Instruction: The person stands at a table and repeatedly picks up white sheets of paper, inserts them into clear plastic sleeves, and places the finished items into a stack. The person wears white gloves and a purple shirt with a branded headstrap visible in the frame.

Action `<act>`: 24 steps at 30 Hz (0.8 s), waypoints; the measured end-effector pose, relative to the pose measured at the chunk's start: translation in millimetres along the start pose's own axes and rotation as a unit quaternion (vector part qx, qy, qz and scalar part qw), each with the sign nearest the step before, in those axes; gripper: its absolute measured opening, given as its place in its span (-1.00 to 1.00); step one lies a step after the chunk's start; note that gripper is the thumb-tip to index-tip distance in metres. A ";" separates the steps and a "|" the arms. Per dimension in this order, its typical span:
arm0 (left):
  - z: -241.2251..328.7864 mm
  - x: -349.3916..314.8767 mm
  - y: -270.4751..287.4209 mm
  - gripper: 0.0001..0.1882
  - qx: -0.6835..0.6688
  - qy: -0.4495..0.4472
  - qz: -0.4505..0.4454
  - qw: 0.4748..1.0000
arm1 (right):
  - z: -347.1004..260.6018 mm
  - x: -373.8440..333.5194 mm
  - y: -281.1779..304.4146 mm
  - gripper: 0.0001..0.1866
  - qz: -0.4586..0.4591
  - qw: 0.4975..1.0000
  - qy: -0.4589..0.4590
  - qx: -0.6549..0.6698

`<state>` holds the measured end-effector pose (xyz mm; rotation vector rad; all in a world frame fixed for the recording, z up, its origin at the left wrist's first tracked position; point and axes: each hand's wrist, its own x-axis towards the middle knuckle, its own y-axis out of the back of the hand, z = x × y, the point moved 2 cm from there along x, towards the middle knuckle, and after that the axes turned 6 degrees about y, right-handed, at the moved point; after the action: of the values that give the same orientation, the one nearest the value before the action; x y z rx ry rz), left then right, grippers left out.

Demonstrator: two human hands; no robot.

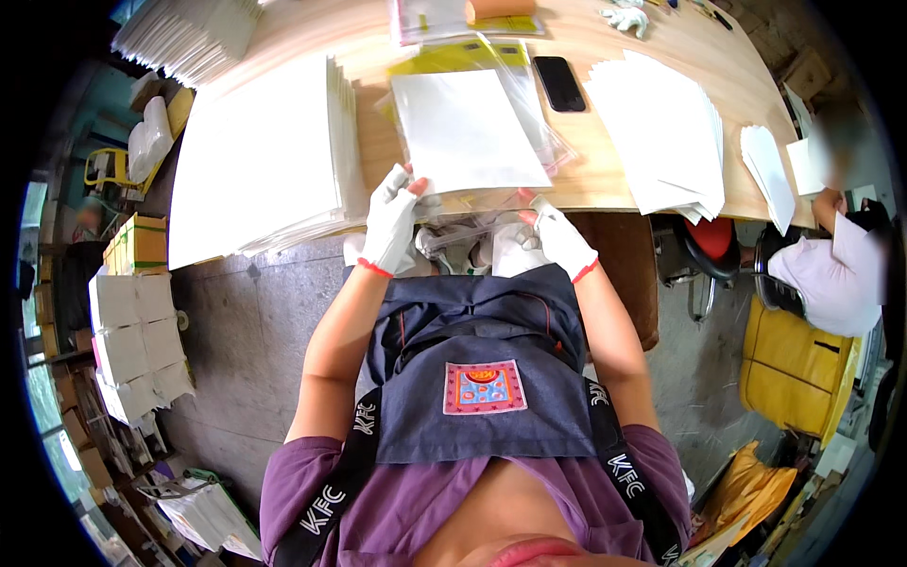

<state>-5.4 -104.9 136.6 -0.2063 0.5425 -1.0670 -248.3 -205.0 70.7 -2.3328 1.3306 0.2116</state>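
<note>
My left hand (389, 219), in a white glove with bare fingertips, pinches the near edge of a clear plastic bag (477, 201) at the table's front edge. Gloved the same way, my right hand (561, 238) has its fingertips closed on the bag's right part. A white sheet or thin stack of paper (470, 130) lies just beyond both hands, and its lower left corner is close to my left fingers. Under and behind it are more clear bags with yellow print (515, 59). Glare hides the bag's exact outline.
Tall stacks of white sheets (260, 156) cover the table's left. A black phone (559, 83) lies right of the bags, then a fanned white stack (657, 137) and a smaller one (767, 175). A white glove (625, 19) lies at the back. Another person (831, 269) sits at right.
</note>
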 end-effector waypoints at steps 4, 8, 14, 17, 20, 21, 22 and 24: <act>52.9 -10.0 -18.1 -0.60 0.056 -0.067 -0.036 0.996 | -15.7 24.5 0.5 -0.43 0.003 0.988 -0.096 -0.118; 100.1 -46.1 9.4 -0.52 0.101 -0.075 0.014 0.992 | -63.0 11.1 -41.2 -0.32 -0.041 0.981 -0.055 0.183; 156.0 -104.6 105.1 -0.53 0.240 -0.197 0.170 0.935 | -77.2 37.3 -170.5 -0.77 -0.185 0.977 0.107 -0.019; 166.4 -101.7 166.6 -0.54 0.282 -0.243 0.235 0.898 | -64.9 60.5 -232.1 -0.82 -0.239 0.950 0.156 -0.130; 152.1 -92.1 203.6 -0.53 0.527 -0.077 0.340 0.775 | -47.8 67.3 -250.0 -0.72 -0.257 0.913 0.103 -0.301; 130.7 -86.2 238.7 -0.53 0.543 -0.174 0.317 0.758 | -50.8 63.2 -255.2 -0.71 -0.254 0.922 0.096 -0.276; 125.9 -82.1 232.6 -0.54 0.458 -0.198 0.338 0.798 | -55.0 60.1 -248.2 -0.70 -0.234 0.935 0.085 -0.253; 107.4 -77.3 210.2 -0.54 0.273 -0.223 0.362 0.863 | -65.2 51.0 -216.3 -0.70 -0.206 0.960 0.088 -0.171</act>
<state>184.2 52.8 165.8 0.2438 -0.1303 -0.3708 -43.8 -179.4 176.3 -2.9193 0.9013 0.1109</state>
